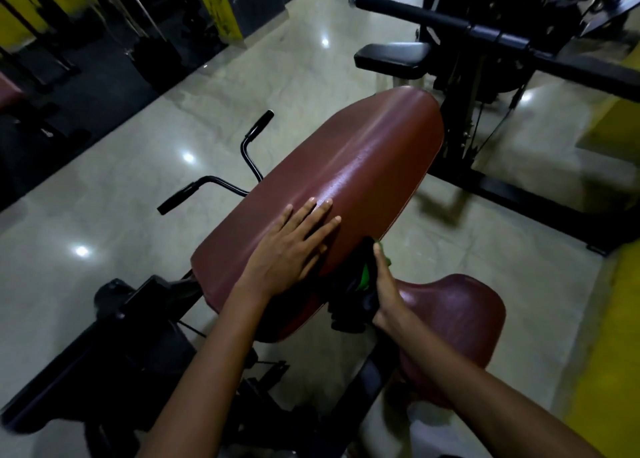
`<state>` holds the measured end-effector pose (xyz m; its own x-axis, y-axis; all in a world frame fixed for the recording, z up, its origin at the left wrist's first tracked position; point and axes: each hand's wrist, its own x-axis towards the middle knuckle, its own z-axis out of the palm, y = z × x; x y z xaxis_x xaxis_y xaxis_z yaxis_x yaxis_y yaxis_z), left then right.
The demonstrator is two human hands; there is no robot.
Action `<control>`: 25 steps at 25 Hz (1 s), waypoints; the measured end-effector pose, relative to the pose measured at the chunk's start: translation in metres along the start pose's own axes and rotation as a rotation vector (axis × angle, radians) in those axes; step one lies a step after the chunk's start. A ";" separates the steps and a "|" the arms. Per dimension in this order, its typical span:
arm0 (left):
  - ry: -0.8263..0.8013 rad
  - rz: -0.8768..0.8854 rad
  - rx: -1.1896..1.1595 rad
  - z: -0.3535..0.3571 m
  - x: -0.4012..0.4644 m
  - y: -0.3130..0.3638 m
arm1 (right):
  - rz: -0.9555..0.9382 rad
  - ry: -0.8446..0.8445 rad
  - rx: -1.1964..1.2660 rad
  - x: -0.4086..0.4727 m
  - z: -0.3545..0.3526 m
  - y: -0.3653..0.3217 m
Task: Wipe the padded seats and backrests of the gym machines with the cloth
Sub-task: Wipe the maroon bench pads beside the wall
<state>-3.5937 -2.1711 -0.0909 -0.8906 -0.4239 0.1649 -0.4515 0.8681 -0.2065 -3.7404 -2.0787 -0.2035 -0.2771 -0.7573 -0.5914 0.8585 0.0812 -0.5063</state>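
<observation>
A long maroon padded backrest (349, 167) runs from the centre toward the upper right. My left hand (294, 246) lies flat on its near end, fingers straight. A dark cloth with a green patch (356, 284) hangs against the pad's right edge, held there by my right hand (386, 284), whose thumb points up along it. The fingers of that hand are hidden behind the cloth. A smaller maroon seat pad (457, 322) sits lower right, partly under my right forearm.
Black handlebars (214, 184) jut out left of the backrest. The black machine frame (114, 350) fills the lower left. Another machine with a black pad (393, 58) and a padded bar (433, 16) stands at the upper right. The tiled floor (138, 180) is glossy.
</observation>
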 end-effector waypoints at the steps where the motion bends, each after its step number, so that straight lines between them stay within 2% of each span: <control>1: 0.000 0.004 0.002 -0.002 -0.006 -0.002 | -0.003 -0.019 0.008 -0.002 -0.001 0.003; 5: 0.025 -0.052 -0.037 -0.004 -0.037 -0.005 | -0.043 0.063 0.057 -0.018 0.012 0.033; 8: 0.024 -0.072 -0.050 -0.006 -0.045 -0.006 | 0.148 -0.041 0.010 -0.045 0.012 0.062; 12: 0.026 -0.166 -0.075 -0.010 -0.066 -0.002 | 0.081 -0.045 -0.053 -0.048 0.016 0.049; 13: 0.052 -0.216 -0.071 -0.012 -0.073 0.001 | 0.059 -0.040 -0.151 -0.053 0.018 0.042; 15: 0.100 -0.317 -0.065 -0.013 -0.084 0.010 | 0.000 0.015 -0.548 -0.072 0.018 0.017; 17: 0.116 -0.389 -0.061 -0.013 -0.091 0.018 | -0.175 0.140 -0.960 -0.085 0.019 -0.019; 18: 0.114 -0.405 -0.057 -0.013 -0.091 0.020 | -0.299 0.158 -1.041 -0.094 0.029 -0.041; 22: 0.111 -0.513 -0.055 -0.009 -0.089 0.030 | -0.800 -0.176 -1.237 -0.101 0.095 -0.105; 25: 0.148 -0.674 -0.065 -0.008 -0.090 0.044 | -1.093 -0.527 -1.712 -0.065 0.138 -0.114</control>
<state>-3.5332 -2.0926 -0.1075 -0.3976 -0.8407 0.3675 -0.8954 0.4430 0.0444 -3.7604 -2.1277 -0.0207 0.1098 -0.9427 0.3150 -0.7803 -0.2780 -0.5602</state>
